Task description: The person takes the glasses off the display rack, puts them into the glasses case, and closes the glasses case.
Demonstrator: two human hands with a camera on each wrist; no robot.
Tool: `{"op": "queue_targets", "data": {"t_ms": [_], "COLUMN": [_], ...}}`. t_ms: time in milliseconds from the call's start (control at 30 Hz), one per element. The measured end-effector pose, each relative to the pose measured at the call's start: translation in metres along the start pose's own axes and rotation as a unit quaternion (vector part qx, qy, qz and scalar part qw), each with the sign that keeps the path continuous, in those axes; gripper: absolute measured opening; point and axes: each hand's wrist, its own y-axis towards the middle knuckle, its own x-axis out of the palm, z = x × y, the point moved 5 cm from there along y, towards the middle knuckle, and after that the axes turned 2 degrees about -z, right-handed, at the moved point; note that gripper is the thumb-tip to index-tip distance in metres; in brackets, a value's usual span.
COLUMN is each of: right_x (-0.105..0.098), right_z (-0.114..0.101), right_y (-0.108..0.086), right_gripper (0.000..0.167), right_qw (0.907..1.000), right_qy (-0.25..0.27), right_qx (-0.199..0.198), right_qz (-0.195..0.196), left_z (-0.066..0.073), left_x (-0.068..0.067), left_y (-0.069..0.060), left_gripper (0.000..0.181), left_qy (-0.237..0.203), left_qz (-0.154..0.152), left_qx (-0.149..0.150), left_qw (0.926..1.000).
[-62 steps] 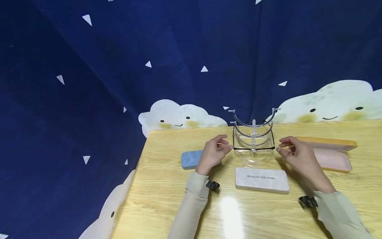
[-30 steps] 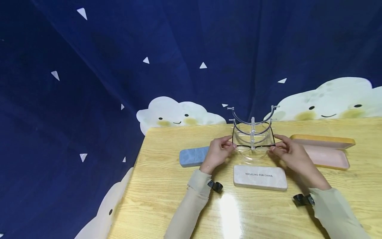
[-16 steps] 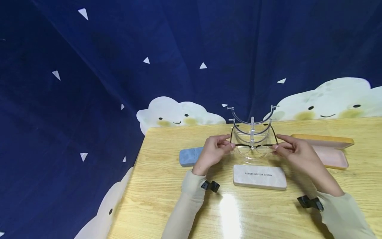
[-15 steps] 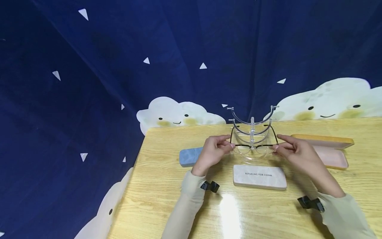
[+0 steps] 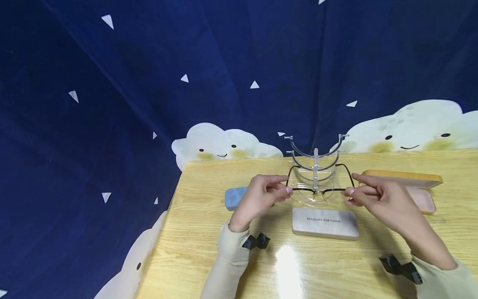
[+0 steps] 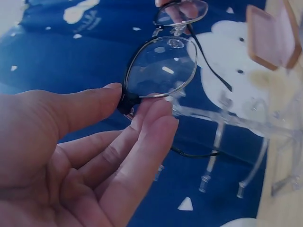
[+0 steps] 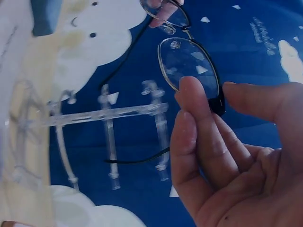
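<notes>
A pair of black half-rim eyeglasses [image 5: 303,189] is held between my two hands, its temples spread and pointing away toward the back. My left hand [image 5: 257,197] pinches the left hinge corner between thumb and fingers, seen close up in the left wrist view. At the opposite corner my right hand [image 5: 388,203] pinches the other hinge, its thumb and fingertips [image 7: 193,90] clear in the right wrist view. Behind the eyeglasses stands a clear plastic display stand [image 5: 315,160] with several curved arms. The lenses sit apart from the stand's post in both wrist views.
A pale closed glasses case [image 5: 325,224] with printed lettering lies in front of the stand. The blue case [image 5: 233,198] is partly behind my left hand. To the right, an orange case [image 5: 407,178] lies with its lid up, pink inside. Dark blue cloud-patterned cloth hangs behind the table [image 5: 194,249].
Both hands closed in on the eyeglasses at the stand and pinched their corners. Since then the eyeglasses have come toward me, off the stand, and their temples have spread wider.
</notes>
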Motion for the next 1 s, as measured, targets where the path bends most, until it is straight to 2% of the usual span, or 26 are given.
{"op": "queue_targets", "data": {"t_ms": [167, 300, 433, 567, 733, 1000], "right_x": [-0.005, -0.011, -0.016, -0.017, -0.016, -0.009], "right_z": [-0.018, -0.031, -0.042, -0.045, -0.042, -0.033], "right_y": [-0.016, -0.028, -0.039, -0.041, -0.037, -0.026], "right_gripper": [0.057, 0.055, 0.055, 0.055, 0.055, 0.054], "right_qw": [0.9983, 0.995, 0.988, 0.9835, 0.9799, 0.9883], "right_qy": [0.016, -0.007, -0.027, -0.021, -0.029, 0.044], "right_qx": [-0.053, -0.081, -0.111, -0.128, -0.127, -0.104], "right_qz": [0.015, 0.058, 0.104, 0.126, 0.151, 0.102], "left_z": [0.013, 0.023, 0.034, 0.041, 0.038, 0.021], "left_x": [-0.003, -0.005, -0.007, -0.008, -0.007, -0.002], "left_y": [-0.013, -0.023, -0.033, -0.038, -0.032, -0.014], "left_gripper": [0.042, 0.042, 0.043, 0.045, 0.046, 0.044], "left_qy": [-0.005, 0.018, 0.036, 0.042, 0.018, -0.072], "left_qz": [-0.008, -0.003, 0.014, 0.035, 0.062, 0.083], "left_qx": [0.017, 0.035, 0.049, 0.065, 0.071, 0.054], "left_qw": [0.9998, 0.9992, 0.9981, 0.9964, 0.9953, 0.9925]}}
